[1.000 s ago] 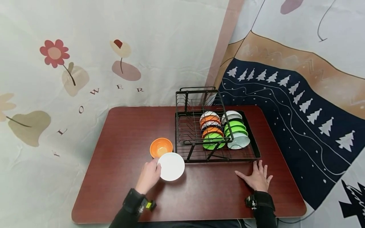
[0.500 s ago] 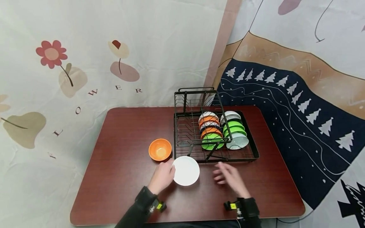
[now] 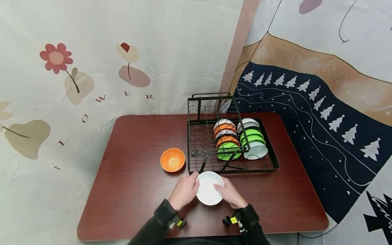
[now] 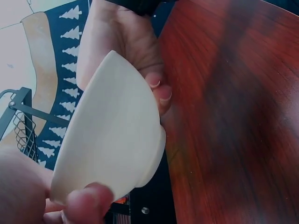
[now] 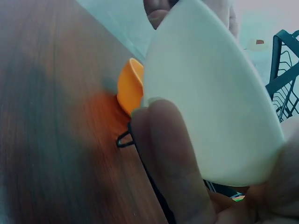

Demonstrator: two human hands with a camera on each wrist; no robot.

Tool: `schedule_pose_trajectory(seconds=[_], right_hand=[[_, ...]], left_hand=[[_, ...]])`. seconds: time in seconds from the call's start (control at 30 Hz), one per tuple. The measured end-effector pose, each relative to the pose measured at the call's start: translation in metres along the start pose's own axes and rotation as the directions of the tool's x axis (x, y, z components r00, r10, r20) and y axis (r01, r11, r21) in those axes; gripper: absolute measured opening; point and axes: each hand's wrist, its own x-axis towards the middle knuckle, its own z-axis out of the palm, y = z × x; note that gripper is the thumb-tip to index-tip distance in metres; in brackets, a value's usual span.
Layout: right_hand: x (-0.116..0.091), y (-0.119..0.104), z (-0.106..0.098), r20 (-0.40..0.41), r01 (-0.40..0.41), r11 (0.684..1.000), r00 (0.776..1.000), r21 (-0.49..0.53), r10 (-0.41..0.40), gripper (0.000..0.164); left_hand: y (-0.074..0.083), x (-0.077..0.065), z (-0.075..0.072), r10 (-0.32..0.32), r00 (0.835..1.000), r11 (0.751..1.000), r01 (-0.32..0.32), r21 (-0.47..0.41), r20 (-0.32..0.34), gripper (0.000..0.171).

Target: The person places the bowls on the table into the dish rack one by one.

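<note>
A white bowl (image 3: 209,188) is held up off the table in front of the rack, its inside turned toward the head camera. My left hand (image 3: 184,191) pinches its left rim, and my right hand (image 3: 230,193) grips the right side with the thumb over the rim. From the left wrist, the bowl (image 4: 110,126) shows side-on with its foot ring to the right. In the right wrist view two fingers (image 5: 170,140) press against the bowl's outside. An orange bowl (image 3: 173,160) stands on the table just beyond my left hand.
A black two-tier dish rack (image 3: 202,163) stands at the back right of the brown table (image 3: 134,190). Its lower level holds two rows of bowls, with green bowls (image 3: 252,136) and a pale bowl (image 3: 255,151) in the right row. A printed cloth (image 3: 171,51) hangs behind.
The white bowl has moved right and nearer in my left hand. My right hand has left the table by the rack's front right corner, come left and taken hold of the bowl's right side.
</note>
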Motion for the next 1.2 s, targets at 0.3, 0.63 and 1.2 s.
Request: schedule_pose_trajectory(seconds=[0.3, 0.63, 1.2], right_hand=[[-0.009, 0.004, -0.035, -0.145, -0.017, 1.0, 0.989, -0.004, 0.016, 0.04], [-0.054, 0.003, -0.144, -0.387, -0.025, 0.994, 0.922, -0.102, -0.017, 0.045], [-0.062, -0.002, -0.185, -0.517, -0.093, 0.933, 0.849, -0.347, -0.107, 0.047]], left_hand=[[-0.031, -0.007, -0.01, -0.125, 0.992, 0.992, 0.124, -0.037, -0.019, 0.038], [-0.139, -0.041, -0.039, -0.284, 0.931, 0.919, 0.333, 0.213, -0.231, 0.104], [-0.182, -0.066, -0.029, -0.38, 0.925, 0.873, 0.367, 0.321, -0.023, 0.116]])
